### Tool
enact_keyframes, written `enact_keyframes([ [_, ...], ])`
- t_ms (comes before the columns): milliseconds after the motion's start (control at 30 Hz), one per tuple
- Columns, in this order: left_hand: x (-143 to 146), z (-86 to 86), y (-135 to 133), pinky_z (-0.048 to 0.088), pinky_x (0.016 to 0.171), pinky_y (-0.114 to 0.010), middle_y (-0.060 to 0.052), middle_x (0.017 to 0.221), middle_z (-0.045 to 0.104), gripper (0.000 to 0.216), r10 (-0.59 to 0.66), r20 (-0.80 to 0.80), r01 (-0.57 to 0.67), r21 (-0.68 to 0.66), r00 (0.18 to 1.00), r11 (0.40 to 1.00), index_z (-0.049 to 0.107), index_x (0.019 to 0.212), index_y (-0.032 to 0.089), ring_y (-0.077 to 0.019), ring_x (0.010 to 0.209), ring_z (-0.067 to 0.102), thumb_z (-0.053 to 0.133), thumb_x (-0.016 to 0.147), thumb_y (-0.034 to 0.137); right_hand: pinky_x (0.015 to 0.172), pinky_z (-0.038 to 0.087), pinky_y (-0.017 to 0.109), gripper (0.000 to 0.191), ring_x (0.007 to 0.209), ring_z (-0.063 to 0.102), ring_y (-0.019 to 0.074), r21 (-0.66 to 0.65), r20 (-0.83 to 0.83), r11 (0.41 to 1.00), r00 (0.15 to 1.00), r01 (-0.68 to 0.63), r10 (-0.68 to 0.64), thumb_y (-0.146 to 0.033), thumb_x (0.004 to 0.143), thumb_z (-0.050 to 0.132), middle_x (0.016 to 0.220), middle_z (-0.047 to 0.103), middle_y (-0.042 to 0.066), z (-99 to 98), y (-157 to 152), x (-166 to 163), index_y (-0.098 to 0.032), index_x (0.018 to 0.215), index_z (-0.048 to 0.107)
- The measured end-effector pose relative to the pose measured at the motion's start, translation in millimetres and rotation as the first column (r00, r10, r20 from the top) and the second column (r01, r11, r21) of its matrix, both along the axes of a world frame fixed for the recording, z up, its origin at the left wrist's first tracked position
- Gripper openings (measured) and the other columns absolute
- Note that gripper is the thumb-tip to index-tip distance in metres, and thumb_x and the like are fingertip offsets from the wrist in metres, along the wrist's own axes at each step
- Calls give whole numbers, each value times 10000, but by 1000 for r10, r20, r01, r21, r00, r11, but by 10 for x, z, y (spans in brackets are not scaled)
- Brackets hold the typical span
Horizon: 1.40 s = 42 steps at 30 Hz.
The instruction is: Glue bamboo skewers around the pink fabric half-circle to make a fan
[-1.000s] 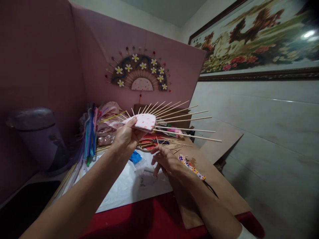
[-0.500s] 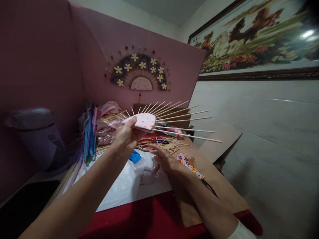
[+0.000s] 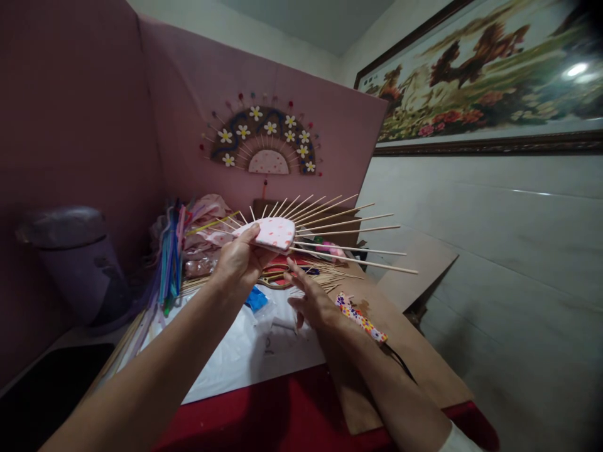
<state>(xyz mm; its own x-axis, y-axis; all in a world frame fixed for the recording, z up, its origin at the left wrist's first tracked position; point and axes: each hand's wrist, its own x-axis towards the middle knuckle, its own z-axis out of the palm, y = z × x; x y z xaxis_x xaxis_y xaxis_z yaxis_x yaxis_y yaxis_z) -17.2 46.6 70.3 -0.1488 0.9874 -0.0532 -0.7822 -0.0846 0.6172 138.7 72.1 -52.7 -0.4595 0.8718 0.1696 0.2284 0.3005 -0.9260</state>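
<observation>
Right hand (image 3: 313,302) higher now, loosely spread, just below fan frame (image 3: 279,233) pinched in left hand (image 3: 239,258)

Dim throughout, darkest on the left over the pink partition (image 3: 80,125). Brighter on the tiled wall (image 3: 452,220), with a thin streak of shine. Glaring in a white spot, evidently reflected lamplight, at the right of the framed horse picture (image 3: 456,94). Softly shadowed across the white sheet (image 3: 217,358) and red cloth (image 3: 301,408). Fairly crisp on the bamboo sticks (image 3: 353,260), softer on the lilac bin (image 3: 70,276). Stretched wide toward the edges, blacked out at top right.
</observation>
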Motion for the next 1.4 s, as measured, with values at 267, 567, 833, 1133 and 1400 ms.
enact_keyframes([
  [267, 6, -21, 16, 585, 589, -245, -83, 689, 703, 182, 25, -4, -25, -8, 1000, 1000, 603, 983, 63, -141, 568, 672, 455, 880, 82, 726, 442, 289, 107, 806, 589, 179, 705, 160, 684, 897, 188, -411, -174, 813, 574, 828, 654, 29, 102, -56, -20, -246, 806, 653],
  [567, 31, -17, 5, 581, 558, -237, -82, 664, 696, 183, 22, -17, -22, -18, 1000, 1000, 598, 973, 52, -143, 548, 666, 440, 883, 75, 585, 373, 243, 84, 624, 484, 128, 500, -43, 794, 925, 346, -376, -262, 813, 555, 687, 526, -9, 116, -45, -22, -196, 816, 607],
  [833, 43, -17, 8, 576, 533, -229, -75, 656, 695, 192, 16, -13, -17, -32, 1000, 999, 600, 993, 66, -134, 517, 657, 444, 883, 78, 547, 399, 209, 349, 656, 497, 112, 223, -177, 934, 954, 278, -242, -69, 534, 446, 857, 545, 15, 100, 23, 4, -198, 828, 584],
  [1133, 33, -15, 17, 567, 513, -216, -59, 627, 684, 203, 24, 1, -24, -50, 1000, 998, 601, 1016, 68, -125, 486, 640, 454, 876, 72, 670, 522, 277, 546, 1241, 455, 257, 106, -278, 993, 960, 57, -26, -99, 544, 502, 1510, 206, 34, 201, -32, 25, -268, 1060, 562],
  [1400, 27, -20, 14, 579, 539, -247, -89, 692, 702, 207, 19, -28, -20, -33, 999, 999, 597, 1023, 62, -149, 552, 666, 448, 882, 87, 679, 485, 299, 283, 692, 614, 167, 399, -81, 848, 934, 350, -347, -465, 805, 583, 846, 683, 46, 184, -79, 1, -210, 876, 679],
])
